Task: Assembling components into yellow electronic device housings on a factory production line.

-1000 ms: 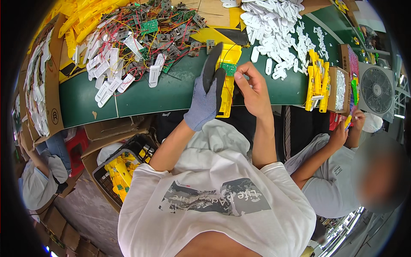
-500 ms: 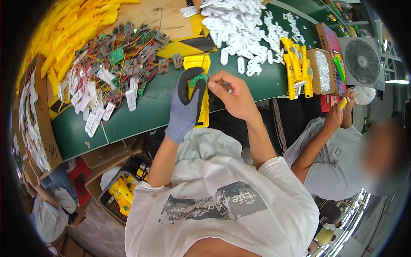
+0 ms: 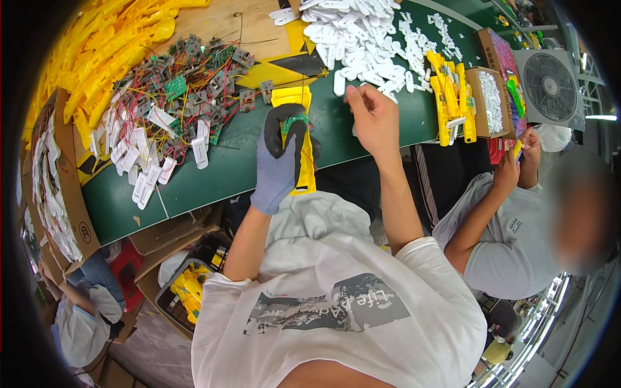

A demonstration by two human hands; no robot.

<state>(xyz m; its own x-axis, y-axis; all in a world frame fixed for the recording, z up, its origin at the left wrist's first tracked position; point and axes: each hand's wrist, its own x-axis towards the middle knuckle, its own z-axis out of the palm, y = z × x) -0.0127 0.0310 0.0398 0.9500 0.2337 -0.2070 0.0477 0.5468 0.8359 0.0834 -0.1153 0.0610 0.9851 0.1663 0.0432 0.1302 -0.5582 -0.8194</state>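
Observation:
My left hand (image 3: 275, 165), in a grey glove with black-coated fingers, grips a long yellow plastic housing (image 3: 292, 97) above the table's near edge. Between its thumb and fingers a small green circuit board (image 3: 297, 119) shows against the housing. Part of the housing lies hidden behind the glove. My bare right hand (image 3: 377, 123) is apart from it, just in front of a pile of white plastic pieces (image 3: 356, 45). Its fingers are curled in; a bit of something pale shows at the palm's edge, too small to name.
Wired grey parts and boards (image 3: 187, 84) lie heaped at the left, beyond white wired pieces (image 3: 145, 171). Yellow housings (image 3: 123, 32) are piled behind. Finished-looking yellow units (image 3: 453, 97), a carton of white pieces (image 3: 490, 103) and a fan (image 3: 550, 84) stand right, near a co-worker (image 3: 498, 239).
My right hand has moved away from the circuit board, rightward and farther out toward the white pieces. The left hand keeps the housing and board in nearly the same place.

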